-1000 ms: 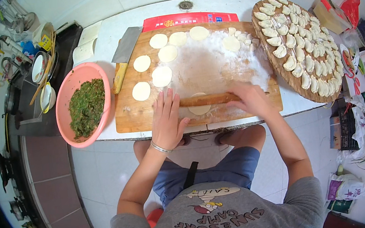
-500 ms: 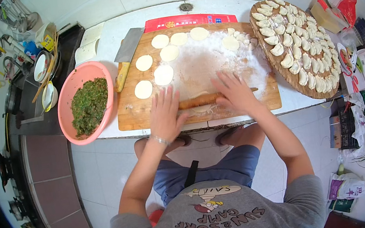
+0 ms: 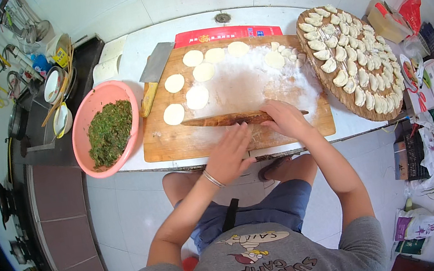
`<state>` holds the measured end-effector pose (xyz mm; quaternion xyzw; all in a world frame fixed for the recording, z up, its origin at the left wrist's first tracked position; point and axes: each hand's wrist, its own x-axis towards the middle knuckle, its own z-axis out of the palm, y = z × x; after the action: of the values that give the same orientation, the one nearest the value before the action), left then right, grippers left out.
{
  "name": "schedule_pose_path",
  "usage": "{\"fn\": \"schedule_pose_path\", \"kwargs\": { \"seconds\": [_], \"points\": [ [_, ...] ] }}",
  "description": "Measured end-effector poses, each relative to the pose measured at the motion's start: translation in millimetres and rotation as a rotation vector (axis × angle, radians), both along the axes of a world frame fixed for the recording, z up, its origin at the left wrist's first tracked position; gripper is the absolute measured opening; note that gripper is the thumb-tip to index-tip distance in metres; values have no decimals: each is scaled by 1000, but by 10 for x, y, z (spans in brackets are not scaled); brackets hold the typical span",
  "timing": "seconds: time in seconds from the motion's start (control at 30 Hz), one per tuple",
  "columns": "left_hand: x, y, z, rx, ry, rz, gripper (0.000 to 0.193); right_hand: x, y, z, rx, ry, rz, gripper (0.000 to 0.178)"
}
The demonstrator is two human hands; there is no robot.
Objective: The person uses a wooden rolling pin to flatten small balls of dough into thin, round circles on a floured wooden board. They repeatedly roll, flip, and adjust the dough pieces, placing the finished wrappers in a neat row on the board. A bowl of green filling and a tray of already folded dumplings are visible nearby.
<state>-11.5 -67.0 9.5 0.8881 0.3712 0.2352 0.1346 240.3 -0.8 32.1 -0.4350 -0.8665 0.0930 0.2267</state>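
Observation:
A tapered wooden rolling pin (image 3: 215, 121) lies across the near part of a floury cutting board (image 3: 175, 149). My right hand (image 3: 285, 119) grips the pin toward its right end, fingers over the top and thumb on the near side. Below the pin's middle is my left hand (image 3: 229, 154), palm down with fingers stretched out, fingertips at the pin's near edge. Whatever dough lies under those fingertips is hidden. Several round dough wrappers (image 3: 197, 97) are spread over the board's left and back. Small dough pieces (image 3: 290, 55) sit in flour at the back right.
A pink bowl of green filling (image 3: 80, 148) stands left of the board. A cleaver (image 3: 157, 62) rests on the board's left edge. On the right, a round wooden board (image 3: 324, 75) carries several rows of dumplings. Behind lies a red box (image 3: 182, 39).
My left hand has come off the pin's left part and moved right and nearer to me. The right hand has gone from flat on the pin to gripping it. More of the pin shows.

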Motion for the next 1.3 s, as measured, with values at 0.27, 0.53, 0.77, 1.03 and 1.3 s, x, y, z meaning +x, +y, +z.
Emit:
{"fn": "schedule_pose_path", "kwargs": {
  "seconds": [0.27,0.53,0.77,1.03,1.3],
  "points": [
    [153,29,104,-39,174,44,71,198,-2,162,-9,188,-210,34],
    [381,150,-88,-24,173,172,78,294,-102,105,-5,269,-255,29],
    [107,166,146,32,-14,229,72,398,-127,114,8,133,-221,32],
    [-259,-59,140,-21,40,315,74,213,-308,154,39,-12,2,37],
    [-334,-65,23,-25,95,286,77,108,-364,139,8,-98,9,38]
  ]
}}
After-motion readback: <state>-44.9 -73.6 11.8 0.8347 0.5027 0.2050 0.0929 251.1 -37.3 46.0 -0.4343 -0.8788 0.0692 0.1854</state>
